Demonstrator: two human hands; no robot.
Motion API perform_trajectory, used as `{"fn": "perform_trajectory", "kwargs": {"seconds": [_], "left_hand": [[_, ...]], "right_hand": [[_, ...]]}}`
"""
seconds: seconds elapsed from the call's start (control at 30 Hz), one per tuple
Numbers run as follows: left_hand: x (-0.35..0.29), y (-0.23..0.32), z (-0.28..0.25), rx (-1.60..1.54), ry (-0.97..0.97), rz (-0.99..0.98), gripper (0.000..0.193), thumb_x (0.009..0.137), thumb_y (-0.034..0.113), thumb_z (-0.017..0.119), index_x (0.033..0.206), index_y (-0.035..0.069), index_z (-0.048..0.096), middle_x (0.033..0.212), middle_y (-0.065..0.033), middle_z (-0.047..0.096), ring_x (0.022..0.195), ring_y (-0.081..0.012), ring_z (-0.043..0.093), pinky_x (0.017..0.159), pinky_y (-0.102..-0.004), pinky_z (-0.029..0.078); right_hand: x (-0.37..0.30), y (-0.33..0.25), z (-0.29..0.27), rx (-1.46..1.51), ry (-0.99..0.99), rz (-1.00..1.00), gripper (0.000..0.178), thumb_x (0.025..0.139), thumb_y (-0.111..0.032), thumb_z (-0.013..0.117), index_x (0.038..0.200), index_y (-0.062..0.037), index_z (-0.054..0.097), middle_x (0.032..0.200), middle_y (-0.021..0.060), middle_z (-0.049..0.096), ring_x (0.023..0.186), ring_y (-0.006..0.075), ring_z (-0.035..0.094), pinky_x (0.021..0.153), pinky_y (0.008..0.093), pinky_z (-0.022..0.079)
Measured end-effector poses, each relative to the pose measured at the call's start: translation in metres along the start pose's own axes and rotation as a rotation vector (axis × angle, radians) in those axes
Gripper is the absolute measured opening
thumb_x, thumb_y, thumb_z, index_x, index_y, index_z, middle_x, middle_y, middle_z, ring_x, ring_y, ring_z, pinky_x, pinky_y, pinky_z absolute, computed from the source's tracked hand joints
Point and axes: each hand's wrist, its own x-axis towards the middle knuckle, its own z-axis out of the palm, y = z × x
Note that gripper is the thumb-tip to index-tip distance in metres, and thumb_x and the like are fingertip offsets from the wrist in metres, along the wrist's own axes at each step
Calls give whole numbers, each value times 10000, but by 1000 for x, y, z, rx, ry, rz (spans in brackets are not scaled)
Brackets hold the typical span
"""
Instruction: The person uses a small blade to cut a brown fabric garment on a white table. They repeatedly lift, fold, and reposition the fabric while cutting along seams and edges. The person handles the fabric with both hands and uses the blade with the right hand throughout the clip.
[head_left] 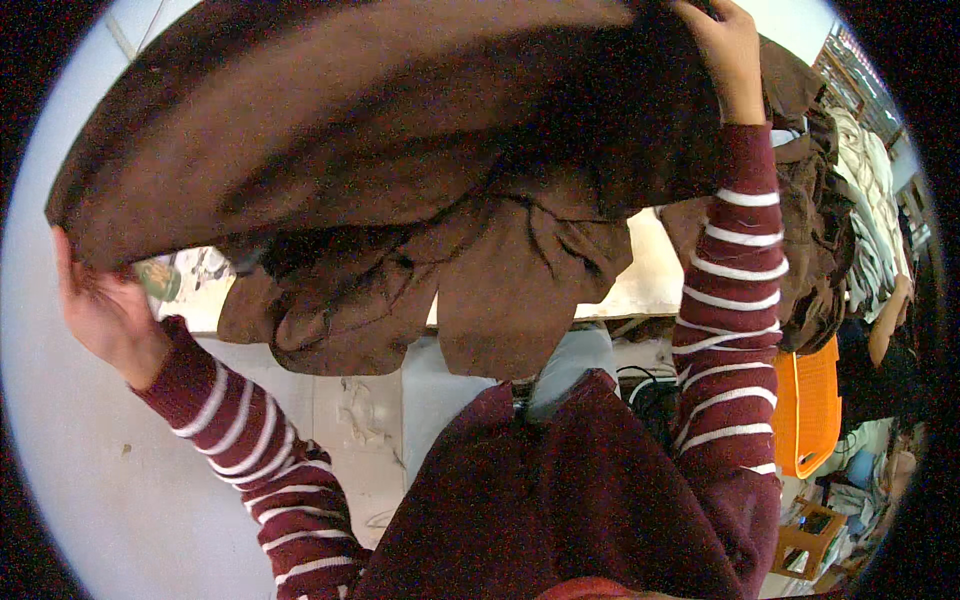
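A large piece of dark brown fabric (380,110) is stretched out in front of me, lifted between both hands. My left hand (110,310) grips its lower left corner, the thumb side against the cloth and the fingers partly behind it. At the upper right, my right hand (725,45) is closed on the far edge, its fingertips partly cut off by the top of the picture. Beneath the raised part, bunched folds of brown cloth (500,290) lie on a pale table (650,270) and hang over its near edge.
More brown cloth (810,220) is heaped right of my right arm, with pale garments (870,200) beyond. An orange plastic basket (810,410) stands below them. Another person's arm (888,320) shows at the far right. A small wooden stool (808,540) is at the lower right.
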Motion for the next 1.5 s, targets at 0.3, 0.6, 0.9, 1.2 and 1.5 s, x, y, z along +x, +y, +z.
{"fn": "perform_trajectory", "kwargs": {"seconds": [0.3, 0.6, 0.9, 1.2, 1.5], "left_hand": [[152, -57, -17, 261, -45, -14, 243, 921, 158, 595, 1106, 5, 631, 972, -33, 646, 776, -76, 579, 675, -221, 459], [102, -84, -89, 369, -146, 172, 415, 965, 214, 527, 1301, -14, 440, 1279, -122, 513, 1200, -237, 482, 1069, -390, 364], [-66, -147, -235, 619, -119, -392, 245, 941, 107, 475, 1177, 87, 540, 1222, -24, 524, 1075, -117, 517, 882, -248, 436], [-75, -146, -246, 436, -17, -405, 297, 943, 99, 460, 1234, 72, 511, 1226, -64, 536, 1095, -161, 538, 914, -277, 452], [-22, -152, -372, 586, 137, -232, 367, 999, 189, 407, 1261, -60, 471, 1223, -178, 555, 1127, -248, 546, 959, -395, 474]], "right_hand": [[33, 36, -18, -279, -1043, 235, 263, 788, -249, 729, 803, 7, 672, 733, -21, 621, 685, 75, 536, 660, 259, 443], [-10, 23, -68, -178, -516, -146, 227, 832, -144, 686, 1011, -5, 693, 932, 77, 702, 836, 125, 617, 783, 289, 486], [-206, 23, -76, 40, -1113, 253, 548, 656, -387, 822, 1029, -6, 694, 841, 121, 616, 823, 257, 594, 739, 342, 460], [-174, 36, -74, 100, -1219, 336, 234, 802, -200, 724, 853, 20, 663, 789, 61, 606, 815, 165, 579, 758, 308, 454], [-165, 48, -40, 108, -575, 457, 355, 865, -275, 683, 1106, -15, 676, 1051, 46, 688, 989, 111, 589, 924, 276, 428]]}}
